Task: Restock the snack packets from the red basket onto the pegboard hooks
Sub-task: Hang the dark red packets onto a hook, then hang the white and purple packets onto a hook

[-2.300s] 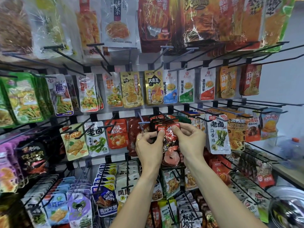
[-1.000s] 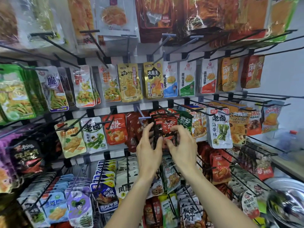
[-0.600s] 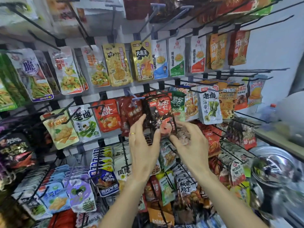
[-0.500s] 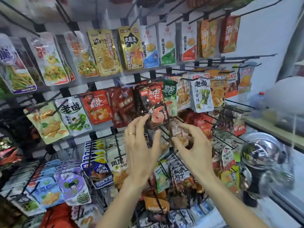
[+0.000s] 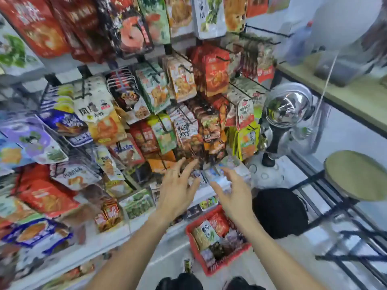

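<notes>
Both hands, left hand (image 5: 178, 191) and right hand (image 5: 234, 195), are held open and empty, the red basket (image 5: 195, 246) of snack packets (image 5: 209, 233) lying just below the right one at lower centre.

Bright, even indoor light fills the view, with soft, weak shadows. The whole picture is smeared by motion blur, strongest on the snack packets (image 5: 45, 197) toward 9 o'clock and the stool (image 5: 356, 174) toward 3 o'clock. Both hands look soft-edged. Wide-angle distortion bends the pegboard hooks (image 5: 261, 39) near 1 o'clock. Glare glints off a shiny metal dome (image 5: 287, 107) and the glossy wrappers.
</notes>
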The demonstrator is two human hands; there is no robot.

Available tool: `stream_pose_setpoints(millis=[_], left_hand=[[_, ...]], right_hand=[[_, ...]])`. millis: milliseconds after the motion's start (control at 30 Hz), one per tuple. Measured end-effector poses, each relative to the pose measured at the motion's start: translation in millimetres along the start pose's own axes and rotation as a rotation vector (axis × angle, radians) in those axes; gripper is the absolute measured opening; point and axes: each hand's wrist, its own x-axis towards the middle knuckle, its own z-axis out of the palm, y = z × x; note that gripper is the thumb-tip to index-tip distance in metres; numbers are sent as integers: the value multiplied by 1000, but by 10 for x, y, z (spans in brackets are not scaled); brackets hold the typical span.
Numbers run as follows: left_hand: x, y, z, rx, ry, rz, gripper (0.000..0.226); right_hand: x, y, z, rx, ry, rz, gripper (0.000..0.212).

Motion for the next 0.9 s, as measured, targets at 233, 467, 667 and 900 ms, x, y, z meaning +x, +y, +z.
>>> stream_pose_setpoints(millis=[233,467,667,900], left_hand=[[-865,-131,1037,43,-372,-170,78],[-1275,-565,1836,17,-527,-301,61],[-1441,-1149,2787,30,-628,-316,69],[-1638,-1767,3877,2,-664,-361,57]], right_hand=[[-932,1144,76,-73,-90,231,43],[-1429,1870,520,11,-164,496,45],[-1590,2692,1247,-63,-183,656,48],[-1711,3684,2058,-48,-218,716,51]])
